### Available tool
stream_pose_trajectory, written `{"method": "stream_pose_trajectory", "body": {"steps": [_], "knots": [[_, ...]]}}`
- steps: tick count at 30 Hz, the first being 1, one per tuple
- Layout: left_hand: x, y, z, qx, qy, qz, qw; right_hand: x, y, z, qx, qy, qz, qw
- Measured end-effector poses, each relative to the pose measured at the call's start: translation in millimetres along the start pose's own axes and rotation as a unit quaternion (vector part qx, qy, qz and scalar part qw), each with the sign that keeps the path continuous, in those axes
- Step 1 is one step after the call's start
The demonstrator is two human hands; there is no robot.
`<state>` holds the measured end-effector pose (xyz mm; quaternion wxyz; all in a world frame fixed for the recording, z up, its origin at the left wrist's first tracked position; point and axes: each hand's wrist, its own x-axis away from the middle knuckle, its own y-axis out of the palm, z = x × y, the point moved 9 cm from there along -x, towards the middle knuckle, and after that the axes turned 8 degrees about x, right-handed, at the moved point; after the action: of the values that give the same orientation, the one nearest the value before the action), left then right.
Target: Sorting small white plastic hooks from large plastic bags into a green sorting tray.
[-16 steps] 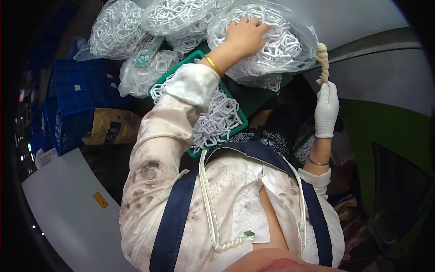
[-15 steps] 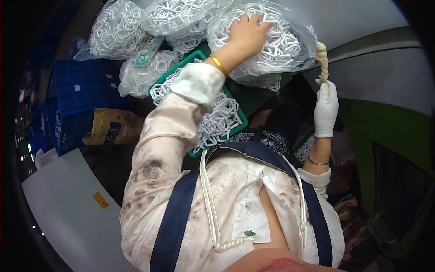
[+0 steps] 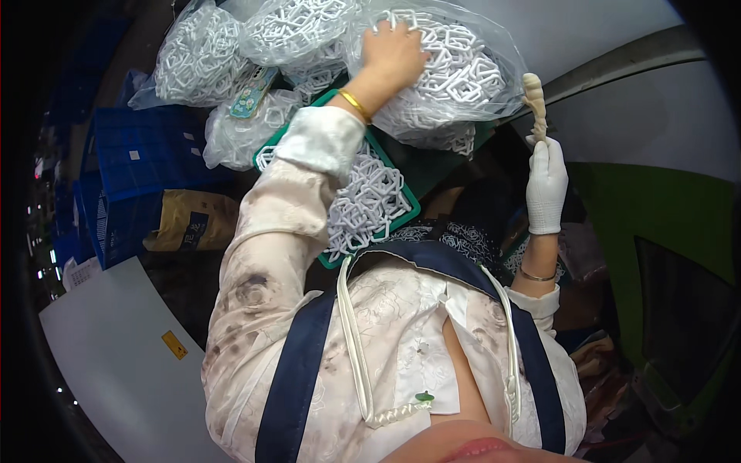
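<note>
My bare left hand (image 3: 392,58) reaches forward to an open clear plastic bag (image 3: 505,100) full of white plastic links (image 3: 463,71). Its fingers are spread over the links at the bag's left side, and their tips are partly hidden. In a white knit glove, my right hand (image 3: 546,185) is closed around the lower end of a beige, knobbly, stick-like thing (image 3: 534,100). It is held upright to the right of the bag; its exact kind is unclear. Under my left forearm, a green tray (image 3: 415,204) holds more white links (image 3: 367,193).
More bags of white links (image 3: 199,58) stand at the far left. A patterned phone case (image 3: 253,94) lies among them. Blue crates (image 3: 143,147) and a brown paper sack (image 3: 193,221) are on the left, near a pale panel (image 3: 116,339).
My left hand has shifted left across the links in the bag. My right hand, still gripping the beige thing, has moved slightly left.
</note>
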<state>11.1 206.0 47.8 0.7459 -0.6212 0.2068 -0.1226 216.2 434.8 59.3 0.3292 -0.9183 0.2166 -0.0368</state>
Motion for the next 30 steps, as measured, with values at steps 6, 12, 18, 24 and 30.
{"method": "stream_pose_trajectory", "body": {"steps": [6,12,18,24,30], "knots": [[-4.7,31.9,56.6,0.029,-0.036,-0.038,0.998,-0.3,15.3,-15.5,-0.012,-0.01,-0.018,1.0],[11.2,31.1,55.4,0.054,0.097,-0.1,0.989,1.9,17.5,-19.0,-0.005,-0.008,-0.029,1.0],[2.6,42.7,16.3,-0.024,-0.013,-0.057,0.998,9.1,14.9,-25.3,0.016,-0.011,-0.04,0.999],[22.4,34.5,32.1,0.023,0.052,-0.18,0.982,10.1,5.2,-18.7,0.032,0.014,-0.038,0.999],[20.8,35.3,6.4,-0.06,-0.03,-0.059,0.996,19.5,8.8,-33.0,0.019,-0.021,-0.043,0.999]]}}
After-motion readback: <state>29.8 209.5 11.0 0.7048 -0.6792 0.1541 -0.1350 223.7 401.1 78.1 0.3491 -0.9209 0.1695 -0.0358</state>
